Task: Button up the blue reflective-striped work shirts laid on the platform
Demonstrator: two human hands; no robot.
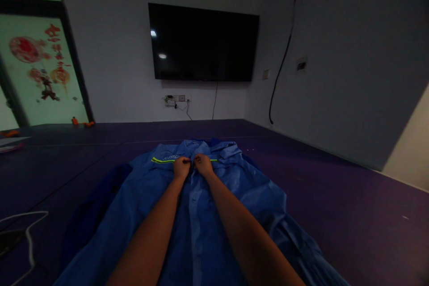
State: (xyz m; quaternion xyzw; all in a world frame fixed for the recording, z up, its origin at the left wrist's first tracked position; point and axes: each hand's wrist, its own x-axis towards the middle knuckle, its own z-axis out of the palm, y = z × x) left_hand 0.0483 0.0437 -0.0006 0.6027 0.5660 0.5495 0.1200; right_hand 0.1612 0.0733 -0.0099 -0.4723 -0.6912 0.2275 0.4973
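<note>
Lower centre: our left hand (181, 168) and right hand (203, 165) pinch the blue, yellow-green-striped cloth shirt (236, 183) mid-chest; below, its front placket (195, 219) lies flat, fastening unclear.

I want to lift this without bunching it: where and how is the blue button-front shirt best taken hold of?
Probably by both shoulders, either side of the collar, coming in from the outer edges: the blue button-front shirt lies spread front-up, collar end pointing away, the placket running down its middle.
</note>
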